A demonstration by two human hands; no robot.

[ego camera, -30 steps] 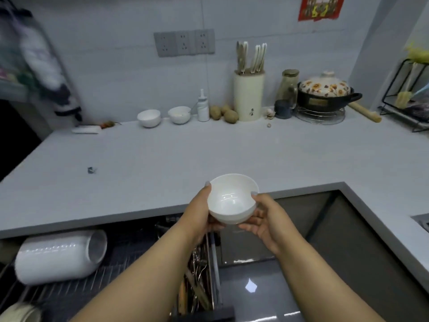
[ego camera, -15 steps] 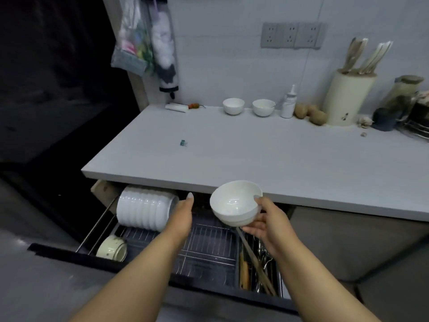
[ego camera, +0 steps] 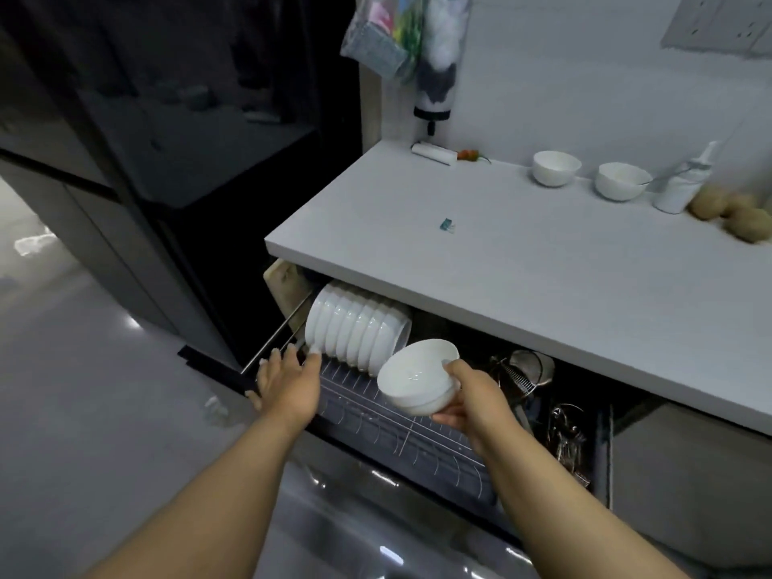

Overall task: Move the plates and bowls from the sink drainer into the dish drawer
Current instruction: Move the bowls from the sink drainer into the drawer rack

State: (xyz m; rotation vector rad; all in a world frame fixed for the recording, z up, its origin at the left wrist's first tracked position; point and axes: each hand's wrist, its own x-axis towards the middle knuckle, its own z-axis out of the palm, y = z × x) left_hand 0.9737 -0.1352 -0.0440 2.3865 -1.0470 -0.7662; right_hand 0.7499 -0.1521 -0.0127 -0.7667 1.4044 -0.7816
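Your right hand has the white bowl clasped from its right side, thumb hooked over the rim and fingers curled under the base, the mouth tipped up and to the left. It hangs just above the wire rack of the dish drawer, close by the right end of the row of stacked bowls, apart from it by a sliver as far as I can tell. That looks like glazed ceramic: stiff, smooth, likely slick if wet and quick to chip against its neighbours, light enough for one hand. Thumb on the rim with fingers beneath the foot seems the sound hold, so keep it. Your left hand is spread with fingers straight, carrying nothing; its fingertips reach to the lower left edge of the stacked bowls, and whether they touch the nearest one I can't tell. Right of the bowl, in the drawer's side compartment, sits a jumble of metal utensils and a wire strainer. Above the drawer runs the white countertop, and toward the wall beyond the bowl stand two small white bowls, a white bottle and some potatoes.
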